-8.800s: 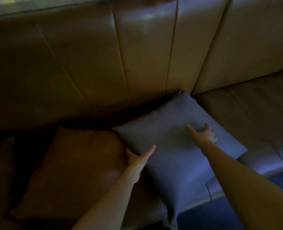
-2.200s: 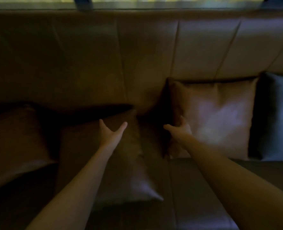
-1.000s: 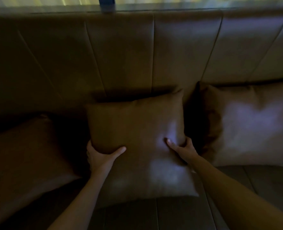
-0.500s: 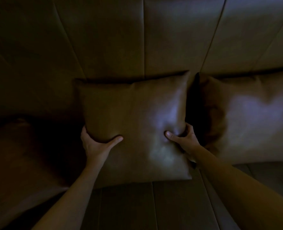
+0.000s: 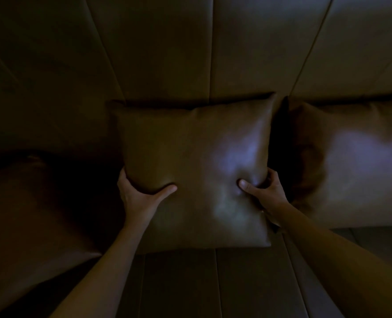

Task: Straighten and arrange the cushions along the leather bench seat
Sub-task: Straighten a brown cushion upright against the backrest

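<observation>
A brown leather cushion [image 5: 197, 157] stands upright in the middle, leaning on the bench backrest [image 5: 162, 47]. My left hand [image 5: 139, 196] grips its left edge, thumb pressed into the front face. My right hand [image 5: 262, 193] grips its right edge, thumb denting the leather. A second brown cushion [image 5: 351, 164] stands upright just to the right, with a narrow dark gap between the two. A third brown cushion [image 5: 29, 221] lies flat and tilted on the seat at the left, in deep shadow.
The leather bench seat [image 5: 215, 285] stretches in front of the cushions, with seams running toward me. The scene is very dim, and the far left is almost black.
Both hands have kept their grip on the middle cushion. It stands a little more upright and closer to the backrest. The view has shifted slightly nearer.
</observation>
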A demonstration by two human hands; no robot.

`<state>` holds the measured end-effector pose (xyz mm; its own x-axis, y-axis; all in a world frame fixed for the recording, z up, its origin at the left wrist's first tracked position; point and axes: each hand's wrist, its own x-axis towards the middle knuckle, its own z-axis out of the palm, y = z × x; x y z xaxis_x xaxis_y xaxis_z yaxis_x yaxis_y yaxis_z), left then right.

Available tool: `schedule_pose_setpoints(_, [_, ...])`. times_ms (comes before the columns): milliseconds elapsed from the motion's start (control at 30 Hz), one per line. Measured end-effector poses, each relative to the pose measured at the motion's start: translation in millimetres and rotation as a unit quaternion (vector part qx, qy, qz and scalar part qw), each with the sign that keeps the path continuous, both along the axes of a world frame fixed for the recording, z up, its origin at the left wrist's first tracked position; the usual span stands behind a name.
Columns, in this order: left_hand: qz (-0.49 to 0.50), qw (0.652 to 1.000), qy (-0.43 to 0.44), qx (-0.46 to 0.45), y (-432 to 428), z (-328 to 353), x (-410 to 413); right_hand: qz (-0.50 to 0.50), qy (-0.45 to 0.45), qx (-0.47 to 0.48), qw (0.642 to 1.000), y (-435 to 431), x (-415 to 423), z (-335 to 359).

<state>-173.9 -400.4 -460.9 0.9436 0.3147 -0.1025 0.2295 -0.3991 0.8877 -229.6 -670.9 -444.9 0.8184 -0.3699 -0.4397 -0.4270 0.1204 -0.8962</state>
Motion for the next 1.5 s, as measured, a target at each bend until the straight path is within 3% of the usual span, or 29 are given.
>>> schedule_pose_setpoints(500, [-0.039,0.999,0.017,-0.014,-34.5,8.4,-4.7,-0.032,-0.007,0.007,0.999,-40.5,-5.3,-0.4])
schedule_pose_setpoints(933, [-0.046,0.988,0.148,0.0,-34.6,29.7,-7.1,0.004,0.08,-0.054,0.995,-39.6,-7.5,4.9])
schedule_pose_setpoints(1300, [-0.035,0.985,0.167,-0.03,-13.8,72.0,-16.5,-0.016,0.058,-0.165,0.984,-21.4,-7.7,38.2])
schedule_pose_setpoints(1500, [-0.045,0.986,0.162,-0.018,48.5,84.9,-22.4,-0.051,-0.019,-0.319,0.946,45.8,-0.7,67.1])
